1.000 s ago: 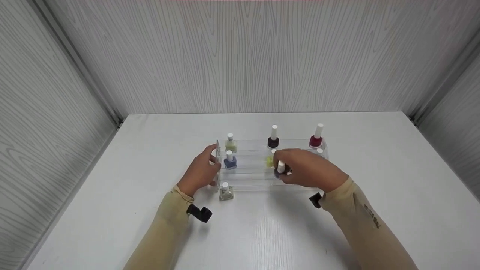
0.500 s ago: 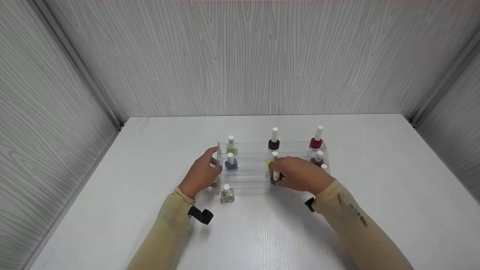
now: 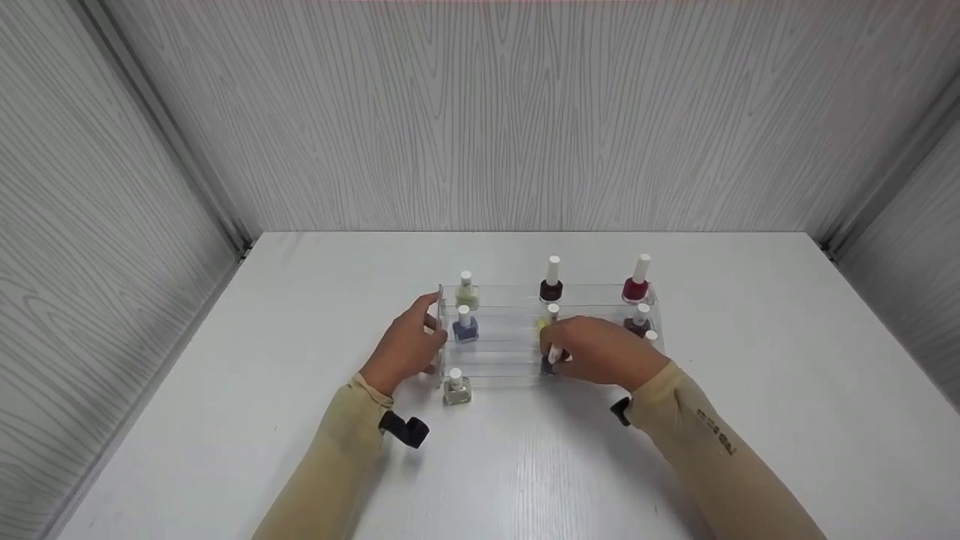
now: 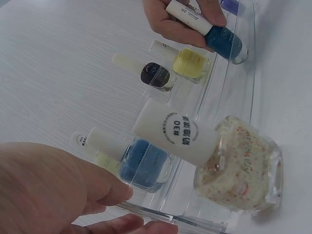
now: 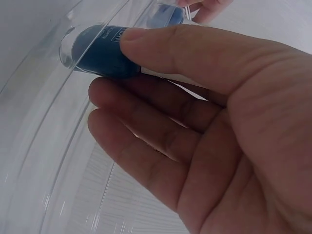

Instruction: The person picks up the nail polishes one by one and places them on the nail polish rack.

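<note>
My right hand (image 3: 604, 351) pinches a dark teal nail polish bottle (image 4: 224, 43) with a white cap, thumb on one side and fingers on the other. The bottle (image 5: 100, 53) is at the front tier of a clear stepped rack (image 3: 499, 366), near its middle. My left hand (image 3: 405, 345) holds the rack's left end panel between thumb and fingers. Beside that hand stands a blue polish bottle (image 3: 466, 328) on a middle tier, with a pale green one (image 3: 467, 295) behind it. A speckled cream bottle (image 4: 236, 168) stands at the rack's front left corner.
A dark bottle (image 3: 551, 290) and a red bottle (image 3: 635, 289) stand on the back tier. Behind my right hand is a yellow bottle (image 4: 190, 63), partly hidden in the head view. Further dark bottles (image 3: 637, 325) are at the right end. A grey wood-grain wall (image 3: 525, 112) closes the back.
My right hand has moved slightly left and toward the front, lowering the teal bottle to the front tier. Bottles at the rack's right end have come into view. The left hand keeps its hold.
</note>
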`<state>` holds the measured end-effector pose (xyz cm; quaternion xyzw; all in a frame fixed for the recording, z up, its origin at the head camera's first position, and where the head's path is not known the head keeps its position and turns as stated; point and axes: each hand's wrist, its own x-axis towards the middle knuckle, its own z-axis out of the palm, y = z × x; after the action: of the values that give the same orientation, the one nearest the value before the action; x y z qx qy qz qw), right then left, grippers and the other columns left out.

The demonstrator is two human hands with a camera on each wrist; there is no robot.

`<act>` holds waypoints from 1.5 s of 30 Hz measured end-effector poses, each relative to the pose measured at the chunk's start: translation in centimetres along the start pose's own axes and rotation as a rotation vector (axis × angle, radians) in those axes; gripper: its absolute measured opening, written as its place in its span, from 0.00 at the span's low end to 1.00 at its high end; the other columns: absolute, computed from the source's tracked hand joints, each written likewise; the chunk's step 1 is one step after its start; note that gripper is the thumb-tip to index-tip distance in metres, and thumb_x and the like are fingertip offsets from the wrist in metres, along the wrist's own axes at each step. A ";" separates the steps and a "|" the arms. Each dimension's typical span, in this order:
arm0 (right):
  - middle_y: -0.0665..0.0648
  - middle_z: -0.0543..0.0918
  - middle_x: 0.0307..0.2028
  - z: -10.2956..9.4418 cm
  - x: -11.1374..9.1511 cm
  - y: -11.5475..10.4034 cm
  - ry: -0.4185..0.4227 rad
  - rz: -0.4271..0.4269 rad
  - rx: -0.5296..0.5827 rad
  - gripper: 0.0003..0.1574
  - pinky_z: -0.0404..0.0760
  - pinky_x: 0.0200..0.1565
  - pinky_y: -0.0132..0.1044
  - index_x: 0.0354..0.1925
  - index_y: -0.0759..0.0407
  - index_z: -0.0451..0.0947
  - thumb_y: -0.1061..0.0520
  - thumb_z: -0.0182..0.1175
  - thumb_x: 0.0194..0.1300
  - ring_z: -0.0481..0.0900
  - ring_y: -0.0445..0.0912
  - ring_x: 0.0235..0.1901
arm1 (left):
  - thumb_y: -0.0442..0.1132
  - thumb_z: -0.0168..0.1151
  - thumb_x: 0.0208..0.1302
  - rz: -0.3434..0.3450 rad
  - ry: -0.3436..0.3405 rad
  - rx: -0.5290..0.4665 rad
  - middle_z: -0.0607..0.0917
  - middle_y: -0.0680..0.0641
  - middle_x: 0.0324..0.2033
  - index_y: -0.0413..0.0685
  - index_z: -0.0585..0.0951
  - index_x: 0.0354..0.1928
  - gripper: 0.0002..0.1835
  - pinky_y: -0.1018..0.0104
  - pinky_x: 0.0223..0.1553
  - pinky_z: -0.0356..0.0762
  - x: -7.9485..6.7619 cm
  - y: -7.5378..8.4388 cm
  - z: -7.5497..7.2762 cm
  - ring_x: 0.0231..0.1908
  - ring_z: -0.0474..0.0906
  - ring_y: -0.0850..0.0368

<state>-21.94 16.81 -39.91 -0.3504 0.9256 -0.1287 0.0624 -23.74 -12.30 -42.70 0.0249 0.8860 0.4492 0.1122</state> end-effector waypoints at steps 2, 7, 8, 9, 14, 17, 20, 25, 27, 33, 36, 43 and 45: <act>0.52 0.87 0.36 0.0 0.0 -0.1 -0.004 0.009 0.003 0.07 0.85 0.44 0.44 0.38 0.57 0.84 0.65 0.72 0.62 0.83 0.46 0.37 | 0.37 0.57 0.76 -0.001 -0.001 -0.001 0.78 0.40 0.57 0.54 0.57 0.81 0.36 0.62 0.30 0.87 -0.1 -0.1 0.0 0.44 0.84 0.45; 0.51 0.87 0.37 -0.1 -0.4 -0.2 -0.002 0.038 0.015 0.08 0.86 0.45 0.43 0.40 0.57 0.85 0.65 0.73 0.62 0.83 0.45 0.37 | 0.38 0.57 0.76 0.000 -0.002 0.006 0.78 0.39 0.58 0.53 0.56 0.81 0.36 0.62 0.31 0.87 -0.3 0.1 0.1 0.42 0.85 0.46; 0.51 0.86 0.37 -0.2 -0.5 -0.2 0.001 0.041 0.016 0.09 0.85 0.45 0.43 0.40 0.57 0.85 0.64 0.73 0.62 0.82 0.44 0.37 | 0.38 0.56 0.76 -0.001 -0.002 0.008 0.78 0.40 0.58 0.53 0.56 0.81 0.36 0.62 0.31 0.87 -0.3 0.2 0.2 0.41 0.84 0.47; 0.50 0.86 0.37 -0.3 -0.6 -0.2 0.005 0.044 0.018 0.09 0.85 0.45 0.42 0.41 0.57 0.85 0.64 0.72 0.62 0.82 0.44 0.37 | 0.38 0.56 0.76 0.000 -0.003 0.006 0.78 0.40 0.58 0.53 0.56 0.81 0.36 0.62 0.31 0.87 -0.3 0.3 0.2 0.41 0.84 0.47; 0.50 0.83 0.37 -0.8 -1.4 0.0 0.028 0.045 0.045 0.10 0.83 0.44 0.42 0.42 0.57 0.83 0.65 0.71 0.62 0.80 0.45 0.37 | 0.37 0.56 0.76 0.022 -0.001 0.001 0.78 0.40 0.57 0.53 0.57 0.81 0.36 0.62 0.29 0.87 -0.3 0.5 0.3 0.42 0.83 0.46; 0.52 0.83 0.37 -1.3 -1.8 0.0 0.020 0.064 0.070 0.11 0.83 0.44 0.43 0.43 0.58 0.81 0.65 0.70 0.63 0.80 0.47 0.39 | 0.37 0.55 0.75 0.035 0.005 0.005 0.79 0.39 0.56 0.53 0.58 0.81 0.35 0.62 0.28 0.86 -0.2 0.3 0.4 0.42 0.83 0.47; 0.55 0.84 0.40 -1.9 -2.3 -0.2 -0.006 0.100 0.089 0.17 0.83 0.47 0.45 0.50 0.59 0.79 0.63 0.70 0.64 0.82 0.50 0.42 | 0.37 0.54 0.75 0.042 0.009 0.007 0.79 0.39 0.56 0.52 0.57 0.81 0.35 0.63 0.28 0.86 -0.1 0.1 0.4 0.41 0.83 0.47; 0.58 0.85 0.47 -3.4 -3.3 -0.1 -0.050 0.181 0.114 0.33 0.83 0.54 0.50 0.66 0.62 0.71 0.60 0.70 0.66 0.83 0.53 0.50 | 0.37 0.55 0.76 0.038 0.012 0.014 0.79 0.39 0.56 0.52 0.57 0.81 0.35 0.62 0.29 0.87 -0.3 0.1 0.4 0.42 0.83 0.46; 0.57 0.86 0.48 -3.8 -3.6 0.1 -0.034 0.194 0.116 0.29 0.83 0.55 0.50 0.63 0.61 0.73 0.61 0.70 0.67 0.83 0.53 0.51 | 0.37 0.55 0.76 0.032 0.009 0.015 0.79 0.39 0.56 0.52 0.57 0.81 0.35 0.62 0.30 0.87 -0.3 0.1 0.4 0.43 0.83 0.47; 0.53 0.85 0.47 -4.2 -4.0 0.6 0.071 0.160 0.108 0.18 0.84 0.54 0.46 0.53 0.59 0.81 0.60 0.71 0.66 0.84 0.49 0.48 | 0.38 0.56 0.76 0.029 -0.011 -0.024 0.78 0.38 0.58 0.52 0.57 0.81 0.36 0.61 0.32 0.88 -0.3 -0.1 0.1 0.48 0.82 0.45; 0.52 0.85 0.46 -4.1 -3.8 0.8 0.081 0.113 0.140 0.16 0.85 0.52 0.44 0.51 0.59 0.81 0.61 0.71 0.66 0.84 0.48 0.47 | 0.37 0.56 0.75 0.029 -0.019 -0.063 0.77 0.37 0.60 0.52 0.58 0.81 0.36 0.60 0.32 0.89 -0.1 -0.4 0.0 0.51 0.81 0.44; 0.50 0.85 0.43 -4.3 -3.8 0.9 0.116 0.053 0.223 0.11 0.86 0.49 0.41 0.47 0.57 0.81 0.63 0.69 0.67 0.85 0.45 0.44 | 0.38 0.57 0.76 0.037 -0.039 -0.087 0.75 0.37 0.63 0.52 0.57 0.81 0.36 0.60 0.33 0.89 0.0 -0.4 -0.2 0.54 0.80 0.43; 0.50 0.85 0.43 -4.4 -3.9 0.9 0.146 0.045 0.226 0.10 0.86 0.48 0.41 0.46 0.57 0.81 0.62 0.69 0.67 0.85 0.44 0.44 | 0.38 0.57 0.77 0.030 -0.034 -0.075 0.75 0.37 0.63 0.52 0.57 0.81 0.36 0.60 0.33 0.89 -0.1 -0.4 -0.3 0.53 0.80 0.43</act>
<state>-20.47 20.92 -35.83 -0.3099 0.9150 -0.2557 0.0369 -23.69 -12.76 -42.87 0.0419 0.8661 0.4832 0.1214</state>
